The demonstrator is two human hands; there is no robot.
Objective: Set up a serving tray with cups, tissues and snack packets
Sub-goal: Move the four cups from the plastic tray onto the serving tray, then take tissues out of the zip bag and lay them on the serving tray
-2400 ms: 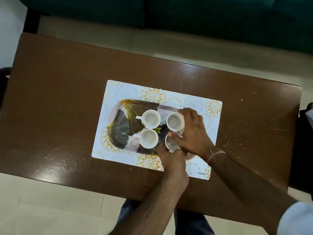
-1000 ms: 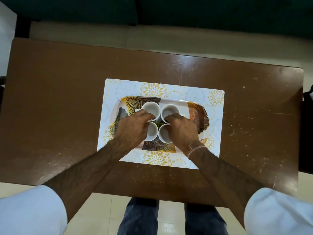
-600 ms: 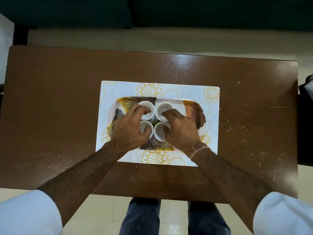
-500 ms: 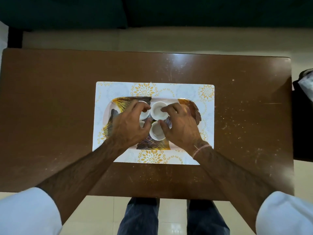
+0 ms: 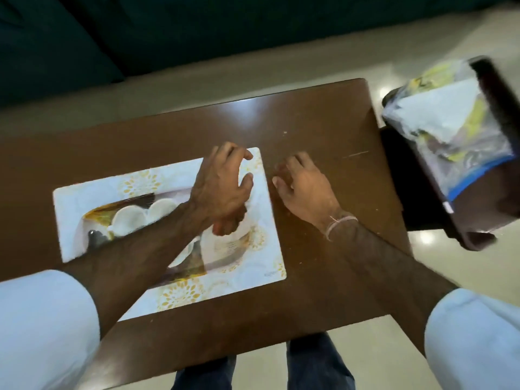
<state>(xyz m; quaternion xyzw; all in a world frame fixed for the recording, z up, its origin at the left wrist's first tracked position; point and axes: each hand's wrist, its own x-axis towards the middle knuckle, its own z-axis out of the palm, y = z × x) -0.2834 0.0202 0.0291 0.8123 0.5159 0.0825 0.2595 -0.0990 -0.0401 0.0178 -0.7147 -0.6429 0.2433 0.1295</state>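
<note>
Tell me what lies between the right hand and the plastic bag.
In the head view, only bare brown table lies between right hand and plastic bag.

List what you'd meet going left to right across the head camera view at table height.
Placemat → cups → left hand → right hand → plastic bag on the side stand.

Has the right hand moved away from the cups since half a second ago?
Yes. The right hand has left the cups and the tray; it is now past the placemat's right edge, over bare table, empty.
</note>
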